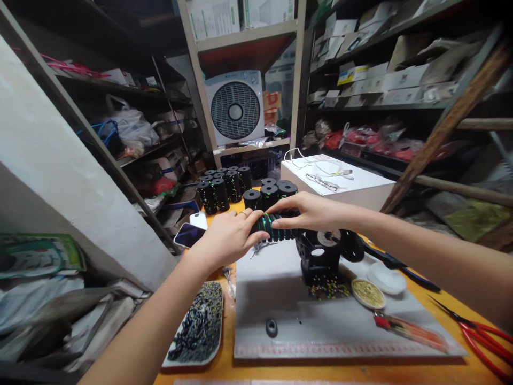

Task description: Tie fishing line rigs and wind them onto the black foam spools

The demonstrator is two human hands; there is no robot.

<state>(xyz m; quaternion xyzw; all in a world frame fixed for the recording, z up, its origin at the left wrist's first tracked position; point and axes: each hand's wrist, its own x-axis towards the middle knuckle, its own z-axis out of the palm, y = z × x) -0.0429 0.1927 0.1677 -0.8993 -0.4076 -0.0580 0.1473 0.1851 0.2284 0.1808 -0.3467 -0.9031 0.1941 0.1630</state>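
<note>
In front of me, above the board, lies a black foam roll (284, 234) wound with shiny green line. My left hand (224, 234) grips its left end, fingers over the top and thumb in front. From the right, my right hand (310, 211) closes on its upper side, thumb and fingers against the windings. Just beyond my hands stand more black foam rolls (252, 199), upright, with holes in their tops. Right of the held roll sits a black stand with round discs (320, 256); small coloured beads (331, 287) lie at its foot.
A white cutting board (272, 299) covers the orange table. On it are a small black ring (271, 328), a dish of gold beads (367, 294) and a red cutter (412, 329). A tray of dark small parts (200, 321) stands left, red-handled scissors (481, 337) right. Behind is a white box (336, 174).
</note>
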